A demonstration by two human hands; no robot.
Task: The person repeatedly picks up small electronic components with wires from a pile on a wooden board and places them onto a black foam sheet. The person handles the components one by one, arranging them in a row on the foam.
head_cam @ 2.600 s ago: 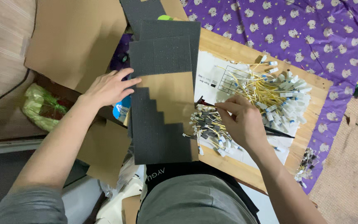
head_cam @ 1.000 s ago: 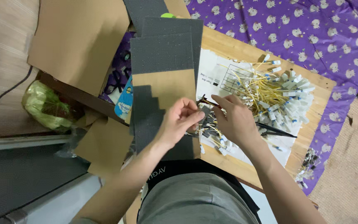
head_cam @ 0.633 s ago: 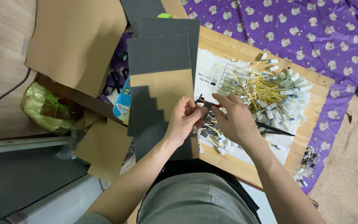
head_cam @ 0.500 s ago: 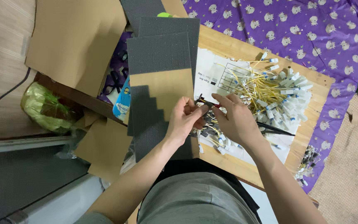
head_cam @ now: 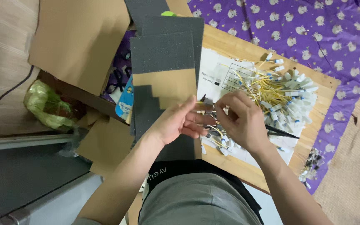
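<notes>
Right now your left hand and right hand meet over the near edge of the wooden board, fingertips almost touching, and between them you pinch a small connector with a thin yellow wire on it. Your left fingers are curled shut around the near end of that piece, thumb on top; your right fingers are bunched tight on its other end, though how they grip is partly hidden behind the knuckles. Just under your hands lies a small heap of finished wires with white ends, resting on a printed sheet of paper. Beyond your right hand, farther out on the same sheet, sits the big tangle of yellow wires with white plugs. A black tool, thin and pointed, lies just beside your right wrist. To the left of your hands, dark grey foam sheets overlap in steps, with a tan card between them. Farther left are brown cardboard flaps and a green plastic bag. A purple patterned cloth spreads under the board.
</notes>
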